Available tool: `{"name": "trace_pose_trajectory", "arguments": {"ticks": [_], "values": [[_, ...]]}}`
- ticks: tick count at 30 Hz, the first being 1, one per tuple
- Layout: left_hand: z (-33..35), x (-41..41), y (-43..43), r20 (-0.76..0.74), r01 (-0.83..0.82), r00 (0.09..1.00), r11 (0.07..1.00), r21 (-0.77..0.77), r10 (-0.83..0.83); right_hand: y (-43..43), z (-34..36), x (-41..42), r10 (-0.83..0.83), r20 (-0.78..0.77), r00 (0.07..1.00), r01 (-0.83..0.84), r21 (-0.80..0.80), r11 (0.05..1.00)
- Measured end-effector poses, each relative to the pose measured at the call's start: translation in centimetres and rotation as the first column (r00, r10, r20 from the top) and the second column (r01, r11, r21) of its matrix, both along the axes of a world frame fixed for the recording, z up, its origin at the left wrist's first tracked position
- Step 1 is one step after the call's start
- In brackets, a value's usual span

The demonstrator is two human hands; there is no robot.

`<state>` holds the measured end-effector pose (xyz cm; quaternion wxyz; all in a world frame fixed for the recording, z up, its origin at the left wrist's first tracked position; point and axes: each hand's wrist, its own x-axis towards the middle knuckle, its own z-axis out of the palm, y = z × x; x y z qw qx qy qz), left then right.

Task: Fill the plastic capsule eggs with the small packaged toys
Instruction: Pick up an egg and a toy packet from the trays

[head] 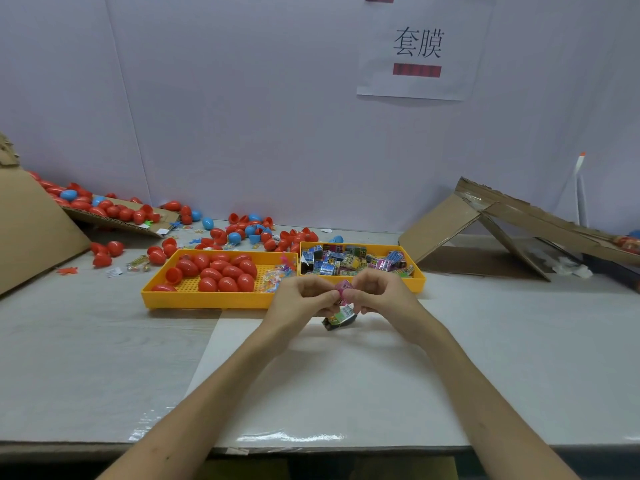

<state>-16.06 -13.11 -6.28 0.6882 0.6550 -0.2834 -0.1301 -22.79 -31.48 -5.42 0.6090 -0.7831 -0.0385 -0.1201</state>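
Pink toy packet [341,287] pinched between left hand [300,299] — right hand [381,293].

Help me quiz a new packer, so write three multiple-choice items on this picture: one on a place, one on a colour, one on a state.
1. Where is the heap of printed toy packets?
A. on the slanted cardboard at right
B. in the right yellow tray
C. at the table's near edge

2. What colour are the eggs in the left yellow tray?
A. blue
B. green
C. red

3. What are the left hand and right hand doing?
A. lying flat on the table
B. both pinching one pink packet
C. each holding an egg half

Answers:
1 B, since the packets fill that tray.
2 C, since every egg in it is red.
3 B, since the fingertips of both hands meet on the pink packet above the table.
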Motion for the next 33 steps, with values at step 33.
{"name": "trace_pose_trajectory", "arguments": {"ticks": [33], "values": [[0.56,-0.47,0.38,-0.173,0.052,0.983,0.997,-0.062,-0.062,0.09,0.89,-0.23,0.029,0.017,0.999,-0.033,0.411,0.911]]}}
